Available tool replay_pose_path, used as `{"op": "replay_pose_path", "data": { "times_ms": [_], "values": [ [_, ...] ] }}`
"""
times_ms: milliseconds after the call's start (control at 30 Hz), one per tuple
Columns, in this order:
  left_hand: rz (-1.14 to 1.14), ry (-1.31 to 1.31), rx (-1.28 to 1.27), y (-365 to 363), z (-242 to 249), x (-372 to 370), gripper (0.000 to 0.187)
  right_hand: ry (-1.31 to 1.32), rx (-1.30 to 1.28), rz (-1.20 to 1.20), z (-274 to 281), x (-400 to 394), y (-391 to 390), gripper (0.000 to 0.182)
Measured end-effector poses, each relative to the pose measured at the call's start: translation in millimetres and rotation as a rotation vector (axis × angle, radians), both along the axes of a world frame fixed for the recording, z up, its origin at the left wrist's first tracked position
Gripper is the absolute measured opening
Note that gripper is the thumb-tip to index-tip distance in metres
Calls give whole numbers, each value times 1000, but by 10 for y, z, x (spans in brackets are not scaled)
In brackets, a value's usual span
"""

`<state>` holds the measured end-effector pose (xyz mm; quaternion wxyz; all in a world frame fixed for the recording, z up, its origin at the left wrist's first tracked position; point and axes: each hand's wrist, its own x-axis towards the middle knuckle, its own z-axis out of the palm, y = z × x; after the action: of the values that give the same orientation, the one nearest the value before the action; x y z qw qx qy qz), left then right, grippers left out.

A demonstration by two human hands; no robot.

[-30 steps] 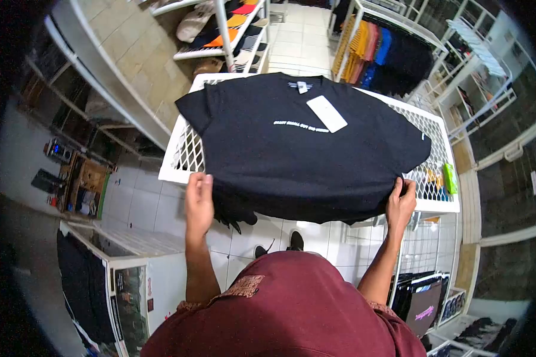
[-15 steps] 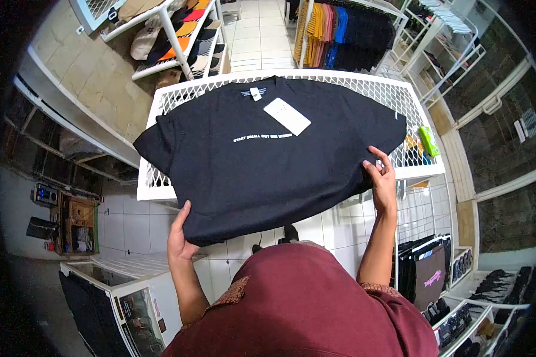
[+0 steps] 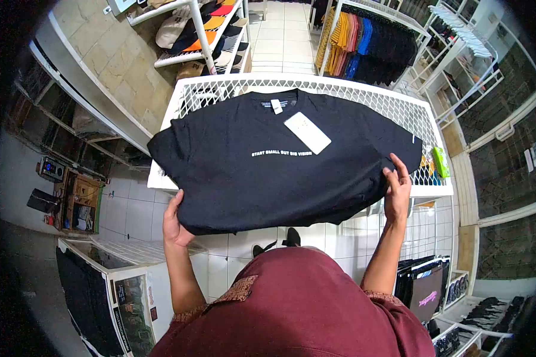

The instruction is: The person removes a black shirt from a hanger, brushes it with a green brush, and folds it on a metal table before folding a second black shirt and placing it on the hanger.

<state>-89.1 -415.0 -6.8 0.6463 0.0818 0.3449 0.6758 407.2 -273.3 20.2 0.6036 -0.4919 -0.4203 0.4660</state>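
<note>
A black T-shirt [image 3: 268, 184] lies front up with its collar away from me, a small white print line across the chest. On it rests a blank-looking white hang tag [image 3: 308, 133], near the neck. My left hand [image 3: 175, 221] grips the lower left corner of the hem, thumb on top and the other fingers under the cloth. At the lower right side edge, my right hand [image 3: 397, 187] holds the fabric between thumb and fingers, some fingertips hidden. The hem hangs past the near edge of the white mesh table [image 3: 426, 113].
A bright green packet [image 3: 440, 162] sits at the table's right edge. Beyond are a cap rack [image 3: 211, 35] and a rail of hanging shirts [image 3: 363, 41]. A white display case [image 3: 125, 297] stands at lower left, and folded dark garments [image 3: 423, 288] at lower right.
The whole view has shifted, so the table appears further right. My hands are slightly farther apart, and the shirt's hem looks more spread and a little higher in view. Both hands keep their hold.
</note>
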Motion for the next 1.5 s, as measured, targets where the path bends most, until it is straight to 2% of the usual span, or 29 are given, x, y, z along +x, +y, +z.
{"op": "replay_pose_path", "data": {
  "times_ms": [67, 167, 233, 367, 467, 500, 567, 633, 733, 767, 833, 900, 933, 967, 1000, 1033, 1100, 1167, 1200, 1233, 1267, 1333, 1400, 1433, 1467, 1500],
  "values": [
    [-47, -24, 46, 72, 43, -5, 45, 15, 12, -9, 129, -70, 42, 50],
    [91, 52, 190, 429, 329, 32, 45, -29, 71, -37, 212, -84, 226, 53],
    [-15, -51, 282, 678, 453, -18, 44, -23, 134, -15, 295, -88, 366, 52],
    [-48, -47, 351, 1209, 387, -245, 42, -45, 296, -35, 368, 35, 760, 54],
    [56, 206, 308, 1638, 553, -302, 33, -87, 375, -62, 512, 120, 1071, 54],
    [53, 208, 313, 1767, 616, -333, 33, -142, 413, -74, 546, 160, 1204, 55],
    [-48, 329, 359, 2028, 779, -394, 32, -88, 444, -23, 552, 246, 1559, 55],
    [-176, 342, 372, 2371, 1000, -457, 31, -170, 518, -38, 714, 230, 1880, 56],
    [-199, 386, 431, 3007, 1358, -583, 28, -43, 561, 36, 995, 215, 2473, 57],
    [-103, 444, 495, 3221, 1436, -602, 28, -100, 634, 38, 980, 295, 2802, 55],
    [51, 663, 406, 3481, 1565, -546, 39, -150, 579, -17, 1060, 256, 3030, 59],
    [74, 819, 189, 3519, 1446, -371, 60, -383, 478, -210, 898, 211, 3083, 72],
    [-68, 792, 26, 3608, 1181, -442, 76, -393, 374, -190, 641, 275, 3150, 90],
    [-122, 868, 30, 3463, 1014, -306, 81, -459, 228, -171, 377, 360, 3159, 101],
    [-233, 797, -88, 3389, 832, -255, 79, -500, 68, -128, 79, 470, 3162, 109],
    [-316, 831, -104, 3282, 638, -248, 77, -470, -108, 31, -26, 500, 2968, 113],
    [-494, 1014, -210, 3108, 416, -283, 68, -673, -180, 123, -230, 546, 2664, 105],
    [-449, 1129, -222, 3062, 256, -352, 60, -742, -179, 155, -295, 587, 2612, 97],
    [-378, 1077, -180, 3073, 263, -334, 56, -670, -177, 142, -286, 560, 2630, 87],
    [-305, 1024, -139, 3099, 277, -310, 54, -628, -43, 14, -295, 484, 2659, 81],
    [-216, 971, -24, 3142, 285, -266, 55, -703, -29, -71, -263, 454, 2694, 77],
    [-197, 1012, -55, 3153, 303, -203, 58, -819, 41, -230, -287, 403, 2797, 70],
    [-104, 1571, -355, 3097, 359, -60, 60, -892, -43, -177, -397, 437, 2812, 76],
    [-242, 1539, -317, 2994, 452, -39, 62, -911, -39, -117, -420, 464, 2741, 78],
    [-334, 1516, -250, 2998, 335, -172, 59, -910, -32, -120, -416, 540, 2671, 78],
    [-428, 1492, -183, 3008, 207, -311, 57, -915, -62, -22, -282, 581, 2505, 79]
  ]
}}
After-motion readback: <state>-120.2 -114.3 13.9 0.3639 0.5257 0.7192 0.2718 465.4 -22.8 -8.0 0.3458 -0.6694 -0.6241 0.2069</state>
